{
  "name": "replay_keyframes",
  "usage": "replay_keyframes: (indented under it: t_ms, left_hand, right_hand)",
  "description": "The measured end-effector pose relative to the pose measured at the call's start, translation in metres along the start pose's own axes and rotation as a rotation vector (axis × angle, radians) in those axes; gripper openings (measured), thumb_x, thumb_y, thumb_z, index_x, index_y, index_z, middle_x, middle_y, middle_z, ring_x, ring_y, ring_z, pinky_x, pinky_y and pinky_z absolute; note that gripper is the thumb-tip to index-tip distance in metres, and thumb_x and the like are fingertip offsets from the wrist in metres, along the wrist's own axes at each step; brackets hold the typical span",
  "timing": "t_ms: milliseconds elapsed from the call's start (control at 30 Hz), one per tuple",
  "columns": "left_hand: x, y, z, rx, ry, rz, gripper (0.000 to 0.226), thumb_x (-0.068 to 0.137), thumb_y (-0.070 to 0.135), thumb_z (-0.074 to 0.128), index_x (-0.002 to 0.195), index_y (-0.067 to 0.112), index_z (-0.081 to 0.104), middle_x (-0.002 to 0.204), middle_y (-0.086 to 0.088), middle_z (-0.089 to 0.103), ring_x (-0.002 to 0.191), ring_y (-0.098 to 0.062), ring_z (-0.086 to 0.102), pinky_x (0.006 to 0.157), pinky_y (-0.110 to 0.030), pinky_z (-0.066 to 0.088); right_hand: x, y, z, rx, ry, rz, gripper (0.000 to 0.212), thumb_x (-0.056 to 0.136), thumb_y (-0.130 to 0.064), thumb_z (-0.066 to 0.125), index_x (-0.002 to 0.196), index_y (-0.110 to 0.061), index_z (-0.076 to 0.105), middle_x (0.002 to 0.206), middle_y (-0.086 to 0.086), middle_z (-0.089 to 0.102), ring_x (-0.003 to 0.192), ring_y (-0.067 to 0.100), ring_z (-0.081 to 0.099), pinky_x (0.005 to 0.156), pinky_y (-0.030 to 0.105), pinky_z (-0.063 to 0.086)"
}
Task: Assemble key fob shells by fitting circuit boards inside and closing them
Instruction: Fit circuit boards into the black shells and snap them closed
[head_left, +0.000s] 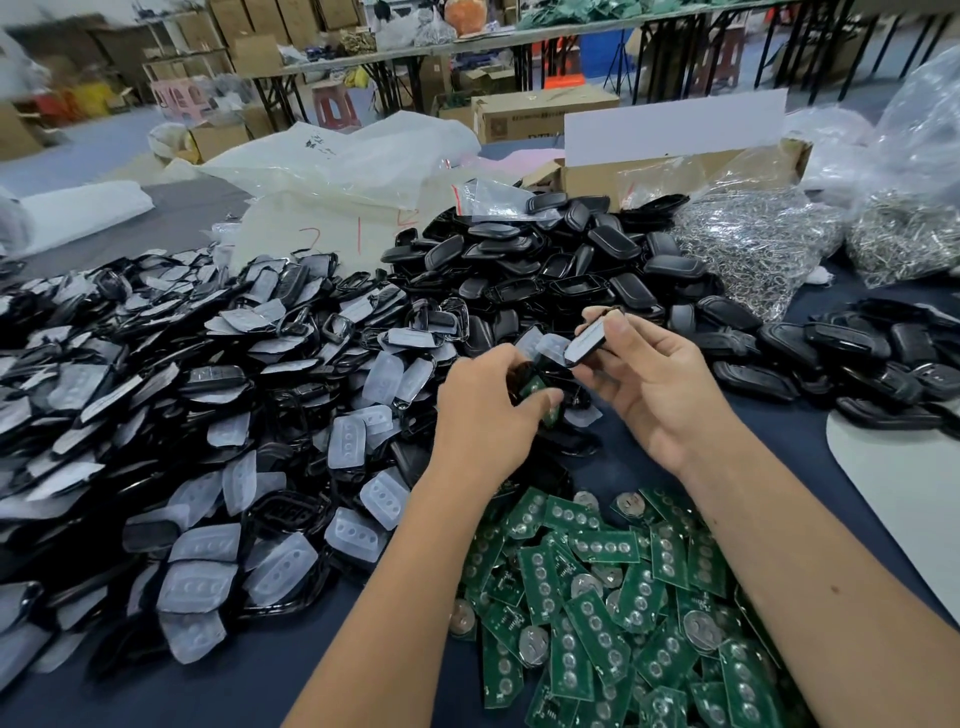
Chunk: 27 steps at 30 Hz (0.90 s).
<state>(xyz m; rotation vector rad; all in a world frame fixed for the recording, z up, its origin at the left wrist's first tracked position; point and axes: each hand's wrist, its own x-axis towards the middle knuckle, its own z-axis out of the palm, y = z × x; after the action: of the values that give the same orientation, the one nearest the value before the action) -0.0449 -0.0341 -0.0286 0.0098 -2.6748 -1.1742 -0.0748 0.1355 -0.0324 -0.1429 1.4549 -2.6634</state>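
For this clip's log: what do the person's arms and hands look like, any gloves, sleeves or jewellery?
Both hands, the left hand and the right hand, are bare: no gloves, rings, watch or wristband visible. Both forearms are uncovered right down to the bottom edge of the picture, so no sleeve shows. A small dark spot sits on the right forearm.

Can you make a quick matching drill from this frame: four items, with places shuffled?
Items:
1. green circuit board pile
2. black shell back pile
3. shell half with white film
4. bags of metal rings

Places:
A. far right of the table, by the cardboard box
B. pinched in the right hand
C. near edge, between the forearms
D. centre back, beyond both hands

Pairs: 1-C, 2-D, 3-B, 4-A

The left hand grips a green board at a black shell.
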Motion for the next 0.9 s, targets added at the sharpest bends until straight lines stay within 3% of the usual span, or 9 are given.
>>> replay_keyframes:
  t_ms: [133,233,300,400,467,533,700,900]
  left_hand:
    - [0.0037,-0.002,-0.0089,-0.192,0.076,0.082,0.011,0.093,0.027,0.075,0.088,0.023,0.066,0.084,0.002,0.069,0.083,-0.02,0.064,0.077,-0.04,0.054]
    - [0.0051,-0.0034,-0.0117,-0.609,0.111,0.004,0.008,0.099,0.015,0.068,0.093,0.02,0.069,0.089,-0.005,0.074,0.086,-0.028,0.073,0.076,-0.043,0.062]
    - [0.0048,-0.0024,-0.0119,-0.87,0.061,-0.112,0.013,0.104,0.014,0.061,0.097,0.022,0.068,0.089,-0.009,0.074,0.077,-0.029,0.077,0.063,-0.035,0.063]
    - [0.005,-0.0043,-0.0097,-0.852,0.015,-0.222,0.013,0.107,0.012,0.053,0.108,0.02,0.063,0.106,-0.021,0.063,0.064,-0.021,0.071,0.057,-0.025,0.057]
    - [0.0054,-0.0042,-0.0081,-0.816,-0.027,-0.255,0.022,0.109,0.008,0.048,0.113,0.024,0.062,0.112,-0.02,0.061,0.061,-0.017,0.067,0.056,-0.023,0.054]
    - [0.0055,-0.0033,-0.0084,-0.805,-0.032,-0.244,0.026,0.108,0.005,0.048,0.116,0.025,0.062,0.102,-0.013,0.065,0.057,-0.016,0.064,0.052,-0.021,0.05]
    - [0.0051,-0.0032,-0.0102,-0.749,0.031,-0.199,0.006,0.103,0.005,0.06,0.1,0.008,0.066,0.078,0.0,0.068,0.053,-0.017,0.06,0.047,-0.02,0.046]
    - [0.004,-0.0005,-0.0114,-0.823,0.018,-0.221,0.01,0.1,0.005,0.064,0.093,0.011,0.064,0.068,0.006,0.069,0.048,-0.018,0.059,0.046,-0.019,0.047]
  right_hand:
    - [-0.0028,-0.0008,0.0014,0.016,-0.13,0.015,0.028,0.089,-0.028,0.066,0.108,-0.01,0.075,0.096,0.004,0.075,0.084,0.014,0.069,0.073,0.025,0.059]
    - [-0.0032,0.0002,0.0008,0.003,-0.168,0.022,0.028,0.091,-0.026,0.064,0.111,-0.009,0.074,0.096,0.005,0.074,0.084,0.015,0.069,0.074,0.026,0.059]
    - [-0.0032,0.0015,0.0012,-0.008,-0.169,0.03,0.029,0.091,-0.026,0.065,0.112,-0.008,0.073,0.097,0.006,0.074,0.084,0.016,0.069,0.074,0.026,0.059]
    - [-0.0027,0.0034,0.0022,-0.044,-0.148,0.041,0.029,0.088,-0.025,0.069,0.111,-0.008,0.074,0.099,0.007,0.073,0.087,0.016,0.07,0.074,0.025,0.059]
    - [-0.0023,0.0036,0.0025,-0.069,-0.129,0.046,0.03,0.086,-0.023,0.071,0.11,-0.007,0.075,0.099,0.008,0.074,0.086,0.016,0.071,0.073,0.024,0.059]
    - [-0.0022,0.0039,0.0026,-0.089,-0.106,0.047,0.031,0.084,-0.021,0.072,0.11,-0.005,0.075,0.099,0.01,0.074,0.083,0.015,0.071,0.071,0.023,0.059]
    - [-0.0019,0.005,0.0023,-0.126,-0.096,0.049,0.035,0.084,-0.02,0.071,0.114,-0.002,0.073,0.108,0.016,0.071,0.086,0.016,0.071,0.072,0.023,0.059]
    - [-0.0039,0.0047,0.0044,-0.142,-0.131,0.044,0.041,0.085,-0.017,0.07,0.119,0.005,0.07,0.102,0.014,0.074,0.089,0.02,0.072,0.078,0.026,0.06]
